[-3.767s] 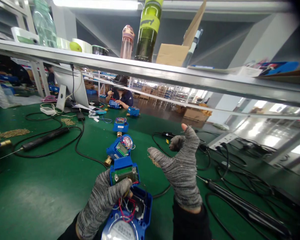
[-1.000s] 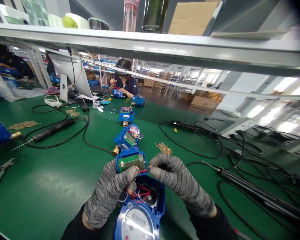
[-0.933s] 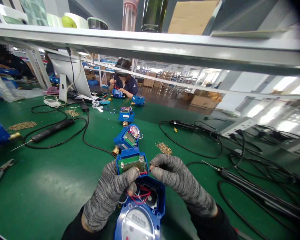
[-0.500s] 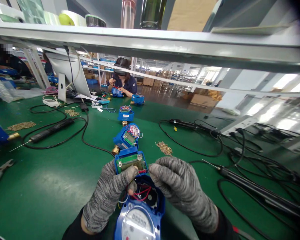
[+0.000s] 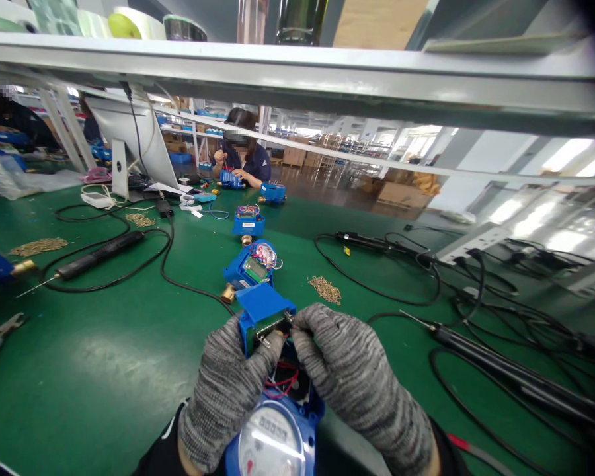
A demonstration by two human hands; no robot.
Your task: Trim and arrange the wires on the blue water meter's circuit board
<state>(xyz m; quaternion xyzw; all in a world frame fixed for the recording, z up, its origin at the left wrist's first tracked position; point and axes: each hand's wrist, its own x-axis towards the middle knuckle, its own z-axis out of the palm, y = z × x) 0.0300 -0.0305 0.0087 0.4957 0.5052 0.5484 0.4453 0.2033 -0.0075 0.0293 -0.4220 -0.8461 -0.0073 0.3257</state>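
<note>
A blue water meter [image 5: 272, 439] with a round dial lies at the bottom centre, its housing open with red and white wires showing. My left hand [image 5: 228, 390], in a grey knit glove, grips the blue lid [image 5: 264, 311] that carries the green circuit board; the lid is tilted down over the housing. My right hand [image 5: 350, 370], gloved the same, is closed on the lid's right edge where the wires run in. Both hands touch the lid.
More open blue meters [image 5: 250, 268] line up across the green mat [image 5: 104, 370] toward a seated person [image 5: 240, 158]. Small heaps of brass screws [image 5: 326, 289] lie nearby. An electric screwdriver [image 5: 496, 367] and tangled black cables fill the right side; another driver [image 5: 96, 254] and pliers [image 5: 0, 330] lie left.
The lid with the circuit board has tipped forward and down over the housing. My right hand came from raised and open to closing on the lid's edge.
</note>
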